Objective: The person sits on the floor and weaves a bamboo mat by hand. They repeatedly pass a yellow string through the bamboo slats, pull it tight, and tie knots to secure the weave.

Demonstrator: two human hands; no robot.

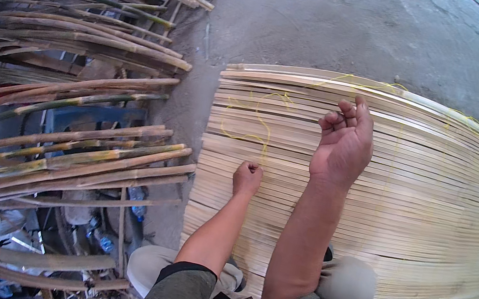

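Observation:
A mat of pale, narrow bamboo slats [410, 199] lies under my hands, its slats side by side. My left hand [247, 178] is closed low over the mat's left part, pinching a thin yellow string [267, 138]. From there the string loops loosely across the slats ahead. Farther ahead and to the right, my right hand [346, 143] is raised above the mat, palm partly turned up. Its fingers are bent but apart, and nothing shows in them. More yellow string [397, 86] lies along the mat's far edge.
Stacked bamboo poles [84, 157], some with green patches, stick out at the left toward the mat. Plastic bottles [106, 244] and scraps lie beneath them. Grey concrete floor [350, 28] stretches beyond the mat. My knees [349, 287] are bent close over the slats.

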